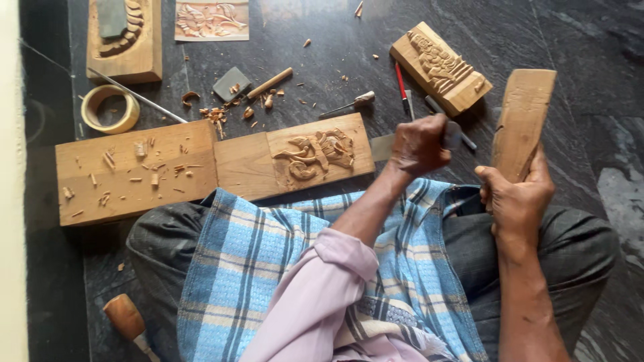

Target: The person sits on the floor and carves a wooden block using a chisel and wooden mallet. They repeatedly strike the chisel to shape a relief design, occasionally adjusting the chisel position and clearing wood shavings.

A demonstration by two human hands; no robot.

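I sit cross-legged on a dark stone floor. My left hand [420, 144] is closed around a chisel [384, 147], its flat blade pointing left toward the carved wooden panel [295, 163]. My right hand [515, 198] grips a flat wooden mallet [522, 121] held upright over my right knee. The panel carries a raised figure carving and lies end to end with a plain wooden board [134, 171] strewn with chips. A blue checked cloth [268, 268] covers my lap.
A second carved block [439, 67] lies at the upper right, another carved block [124, 40] at the upper left beside a printed pattern [211, 20]. A tape roll [109, 108], sharpening stone [231, 84], loose chisels [349, 105] and a red pencil [401, 82] lie scattered. A wooden-handled tool [126, 320] rests lower left.
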